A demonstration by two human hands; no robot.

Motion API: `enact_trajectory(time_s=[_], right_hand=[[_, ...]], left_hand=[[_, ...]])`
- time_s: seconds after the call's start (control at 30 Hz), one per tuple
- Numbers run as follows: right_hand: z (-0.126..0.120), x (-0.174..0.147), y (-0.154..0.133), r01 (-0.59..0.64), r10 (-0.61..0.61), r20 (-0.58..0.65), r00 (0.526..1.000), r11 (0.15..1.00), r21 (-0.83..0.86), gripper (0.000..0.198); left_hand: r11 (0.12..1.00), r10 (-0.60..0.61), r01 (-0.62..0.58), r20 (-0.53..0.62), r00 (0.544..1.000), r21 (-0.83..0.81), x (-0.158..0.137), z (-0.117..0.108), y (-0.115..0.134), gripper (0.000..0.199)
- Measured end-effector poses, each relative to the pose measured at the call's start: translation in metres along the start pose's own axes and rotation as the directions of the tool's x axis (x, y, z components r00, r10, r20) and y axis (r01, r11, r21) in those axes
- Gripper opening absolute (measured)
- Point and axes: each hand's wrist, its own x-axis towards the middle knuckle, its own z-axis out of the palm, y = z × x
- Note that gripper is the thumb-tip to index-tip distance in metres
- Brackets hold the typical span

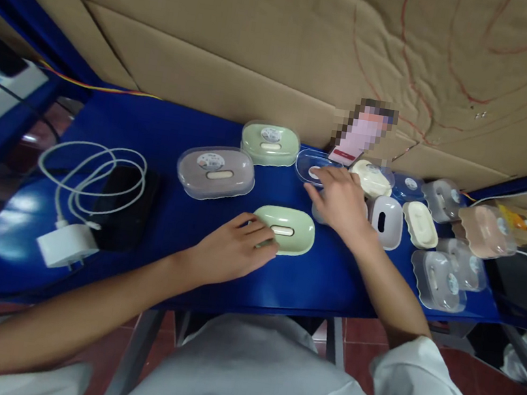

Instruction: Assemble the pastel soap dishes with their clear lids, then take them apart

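Observation:
My left hand point(241, 247) is closed on the left end of a light green soap dish point(305, 233), with its fingertips over the rim. The dish lies upright on the blue table, its slotted inside facing up. My right hand point(345, 200) reaches over a clear plastic lid point(304, 164) bearing a round label. Its thumb and forefinger are apart, close to the lid's near edge. Beneath that palm, a pale item is mostly hidden. Behind the left hand sit a lidded greyish-pink soap dish point(233, 186) and a lidded green soap dish point(282, 155).
To the right stand a cream soap dish point(421, 224), a pale lilac soap dish point(393, 210) and several lidded ones. A phone point(359, 136) leans against the cardboard point(209, 31) at the back. On the left lies a white charger point(67, 246) with a coiled cable point(97, 149).

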Motion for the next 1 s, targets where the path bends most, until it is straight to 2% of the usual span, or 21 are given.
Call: enact_trajectory(time_s=[0.07, 0.13, 0.23, 0.3, 0.33, 0.4, 0.5, 0.57, 0.6, 0.67, 0.73, 0.8, 0.87, 0.93, 1.0], right_hand=[[0.012, 0.022, -0.005, -0.036, 0.039, 0.07, 0.997, 0.998, -0.042, 0.03], [0.018, 0.031, -0.009, -0.052, 0.052, 0.09, 0.995, 0.999, -0.004, 0.024], [0.009, 0.021, -0.008, -0.056, 0.056, 0.002, 0.998, 0.987, 0.154, 0.028], [-0.006, 0.002, -0.005, 0.018, 0.021, -0.103, 0.994, 0.932, 0.361, 0.028], [-0.013, -0.009, -0.003, 0.069, 0.002, -0.145, 0.989, 0.871, 0.486, 0.028], [-0.022, -0.034, -0.003, 0.136, -0.001, -0.183, 0.983, 0.673, 0.728, 0.031], [-0.016, -0.067, -0.008, 0.066, -0.017, -0.064, 0.998, 0.404, 0.913, 0.048], [-0.004, -0.082, -0.012, -0.006, -0.087, 0.034, 0.996, 0.305, 0.952, 0.058], [0.001, -0.086, -0.014, -0.029, -0.133, 0.07, 0.989, 0.285, 0.958, 0.06], [0.007, -0.088, -0.015, -0.025, -0.226, 0.094, 0.97, 0.293, 0.956, 0.057], [0.006, -0.085, -0.013, 0.052, -0.226, 0.032, 0.973, 0.358, 0.932, 0.054], [0.001, -0.081, -0.008, 0.164, -0.117, -0.123, 0.986, 0.481, 0.861, 0.069], [-0.003, -0.077, -0.002, 0.235, -0.05, -0.266, 0.963, 0.644, 0.728, 0.09], [-0.004, -0.075, 0.001, 0.28, -0.15, -0.263, 0.953, 0.77, 0.573, 0.101], [-0.001, -0.074, 0.001, 0.346, -0.316, -0.144, 0.938, 0.825, 0.446, 0.098]], left_hand=[[1.0, -0.021, 0.021, -0.006, 1.0, -0.013, -0.001, -0.001, -0.004, 0.008], [0.998, -0.046, 0.045, -0.036, 0.998, -0.031, -0.001, -0.002, -0.006, 0.008], [0.992, -0.115, 0.104, -0.157, 0.981, -0.077, -0.003, -0.005, -0.006, 0.027], [0.98, -0.183, 0.154, -0.263, 0.947, -0.128, -0.004, -0.009, -0.004, 0.043], [0.972, -0.218, 0.176, -0.31, 0.925, -0.157, -0.004, -0.01, -0.002, 0.05], [0.954, -0.278, 0.209, -0.376, 0.884, -0.213, -0.005, -0.011, 0.001, 0.061], [0.924, -0.339, 0.226, -0.384, 0.859, -0.309, -0.003, -0.004, 0.005, 0.076], [0.898, -0.362, 0.208, -0.382, 0.851, -0.387, -0.002, 0.004, 0.007, 0.081], [0.887, -0.37, 0.196, -0.39, 0.843, -0.419, -0.001, 0.007, 0.007, 0.08], [0.877, -0.375, 0.17, -0.418, 0.827, -0.45, 0.0, 0.009, 0.006, 0.073], [0.879, -0.365, 0.169, -0.402, 0.84, -0.445, 0.0, 0.004, 0.002, 0.067], [0.894, -0.342, 0.196, -0.332, 0.879, -0.402, 0.0, -0.006, -0.002, 0.068], [0.914, -0.32, 0.232, -0.241, 0.916, -0.334, -0.001, -0.015, -0.008, 0.069], [0.923, -0.303, 0.247, -0.162, 0.939, -0.296, -0.002, -0.016, -0.013, 0.07], [0.918, -0.275, 0.238, -0.078, 0.958, -0.317, -0.003, -0.011, -0.018, 0.072]])
